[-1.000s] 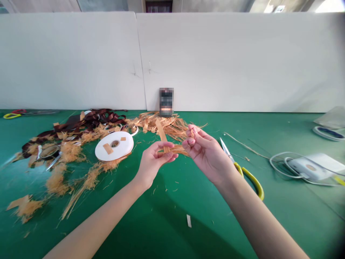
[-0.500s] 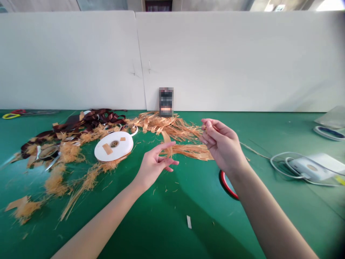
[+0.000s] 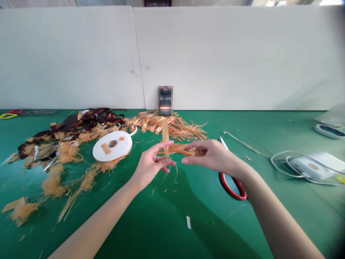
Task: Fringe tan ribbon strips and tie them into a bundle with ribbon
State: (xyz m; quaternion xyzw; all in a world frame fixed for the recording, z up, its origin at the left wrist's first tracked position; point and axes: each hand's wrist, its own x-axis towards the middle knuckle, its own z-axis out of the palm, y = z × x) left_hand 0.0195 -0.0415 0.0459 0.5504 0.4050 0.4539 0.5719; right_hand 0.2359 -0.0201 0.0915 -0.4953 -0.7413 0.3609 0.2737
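My left hand (image 3: 152, 164) pinches an orange ribbon strip (image 3: 165, 132) that stands upright from its fingers, with frayed threads hanging below. My right hand (image 3: 212, 156) is just to the right, its fingers closed on the frayed orange fibres (image 3: 179, 149) that stretch sideways from the strip. Both hands hover above the green table (image 3: 172, 216), almost touching. Scissors with a red handle (image 3: 233, 185) lie under my right wrist, partly hidden by it.
A white ribbon spool (image 3: 112, 145) lies left of my hands. Heaps of frayed orange threads (image 3: 172, 126) and dark brown ribbon (image 3: 86, 120) cover the left and middle. A white device with cable (image 3: 309, 166) sits right. Yellow-handled scissors (image 3: 10, 115) lie far left. White partition (image 3: 215, 57) stands behind.
My right hand pulled away to the right and up, drawing fibres out, then came back down close to my left hand. The strip in my left hand stands upright again.
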